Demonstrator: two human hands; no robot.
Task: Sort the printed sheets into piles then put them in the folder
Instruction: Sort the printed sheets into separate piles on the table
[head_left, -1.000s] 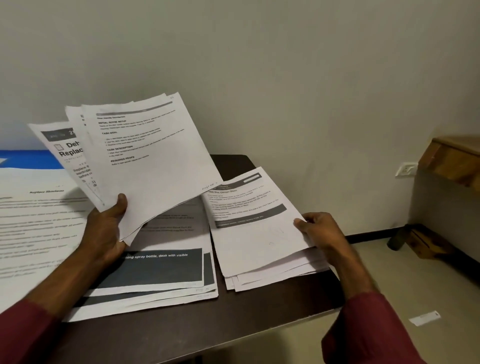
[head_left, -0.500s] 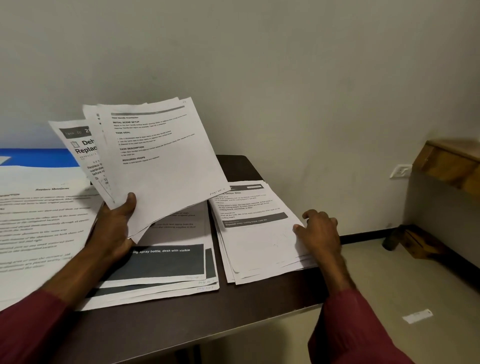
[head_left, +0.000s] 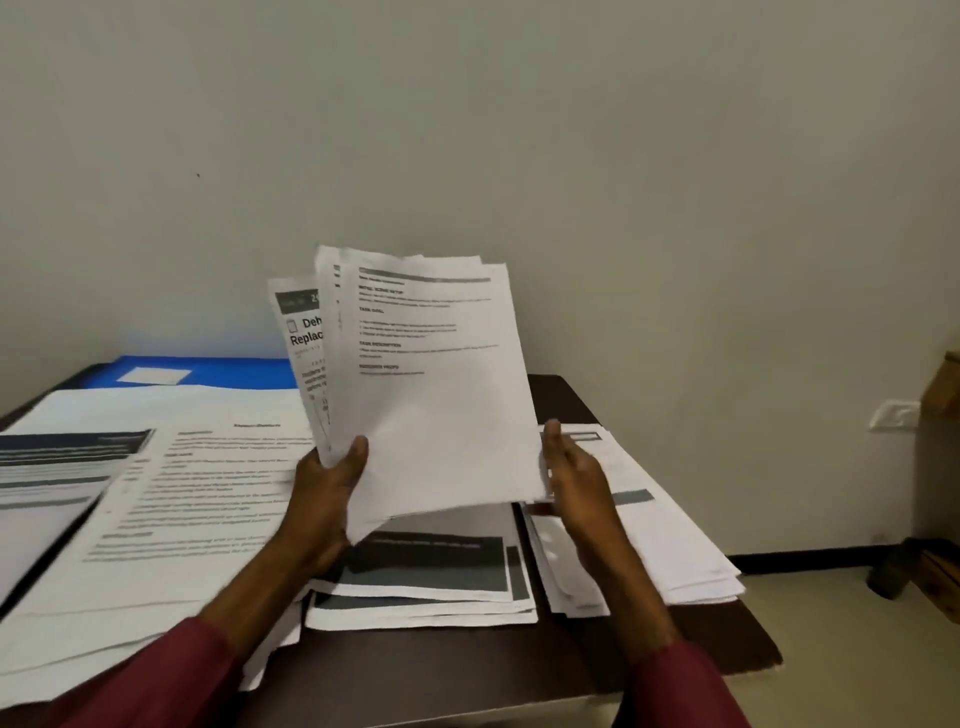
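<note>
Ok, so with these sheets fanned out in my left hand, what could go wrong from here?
The left hand grips the fanned sheets at just one lower corner, so some could slip out. The right pile lies close to the right edge of the table; a nudge from the right hand might push sheets off. The left piles overlap, so sorts may mix.

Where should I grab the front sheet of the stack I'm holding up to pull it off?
Pinch the front sheet at its free lower right edge, coming from the right with the right hand. The left hand grips the fanned sheets at their lower left, so that right edge hangs clear.
</note>
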